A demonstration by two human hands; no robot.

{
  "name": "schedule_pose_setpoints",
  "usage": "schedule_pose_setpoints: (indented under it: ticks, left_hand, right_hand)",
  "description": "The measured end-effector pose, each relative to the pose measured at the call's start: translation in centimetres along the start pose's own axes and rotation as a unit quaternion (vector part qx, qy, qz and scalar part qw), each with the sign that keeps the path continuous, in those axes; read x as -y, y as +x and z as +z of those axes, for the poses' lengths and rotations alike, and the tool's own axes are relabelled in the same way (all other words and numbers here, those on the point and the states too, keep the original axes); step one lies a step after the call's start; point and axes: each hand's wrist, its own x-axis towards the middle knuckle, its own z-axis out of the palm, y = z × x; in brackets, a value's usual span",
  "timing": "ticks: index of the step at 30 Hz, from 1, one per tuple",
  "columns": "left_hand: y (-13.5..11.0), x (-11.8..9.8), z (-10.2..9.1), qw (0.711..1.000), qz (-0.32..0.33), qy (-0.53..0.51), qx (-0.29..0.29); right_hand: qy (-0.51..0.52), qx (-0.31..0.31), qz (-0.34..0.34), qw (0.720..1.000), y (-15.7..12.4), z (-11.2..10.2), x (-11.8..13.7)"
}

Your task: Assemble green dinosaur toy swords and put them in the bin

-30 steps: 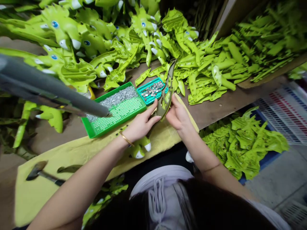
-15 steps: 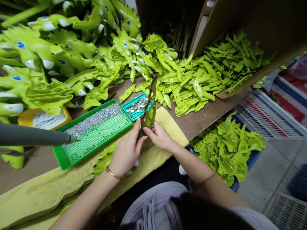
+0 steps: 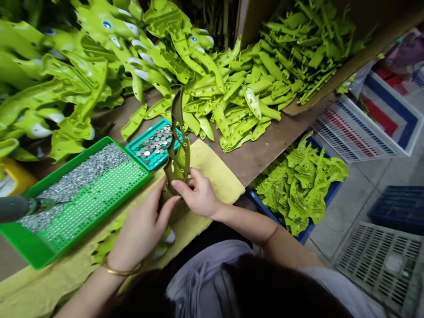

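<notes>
Both my hands hold a dark olive, curved plastic piece (image 3: 177,141) upright, with holes along it. My right hand (image 3: 198,194) grips its lower middle, and my left hand (image 3: 142,232) has its fingers at the bottom end. A gold bangle (image 3: 121,269) circles my left wrist. Under my hands lies a yellow cloth pad (image 3: 213,170). To the left is a green tray of small studs (image 3: 86,198), and beyond the piece is a teal tray of metal discs (image 3: 154,145). The tip of a grey tool (image 3: 15,208) sits over the green tray.
Heaps of lime-green plastic toy parts (image 3: 212,84) cover the wooden bench (image 3: 251,159) beyond my hands. A cardboard box (image 3: 364,39) holds more parts, and a blue crate (image 3: 298,190) sits below the bench. Slatted plastic crates (image 3: 380,265) stand on the concrete floor.
The view has swung, so everything sits further left in the frame. The grey tool has slid nearly out at the left, and the piece stands more upright in my hands.
</notes>
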Motion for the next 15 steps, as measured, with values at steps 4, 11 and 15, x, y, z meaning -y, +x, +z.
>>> schedule_pose_setpoints:
  ticks: [4,11,15]
  left_hand:
    - [0.8,-0.3,-0.7,1.0,0.009,-0.012,0.002]
    - [1.7,0.5,-0.8,0.984,-0.038,-0.171,0.039]
    - [1.8,1.9,-1.0,0.98,-0.083,-0.18,0.033]
  right_hand:
    - [-0.087,0.047,0.009,0.995,0.3,-0.4,0.9]
    - [-0.114,0.177,-0.081,0.974,4.0,-6.8,2.3]
    - [-0.368,-0.242,-0.109,0.891,10.4,-20.0,7.5]
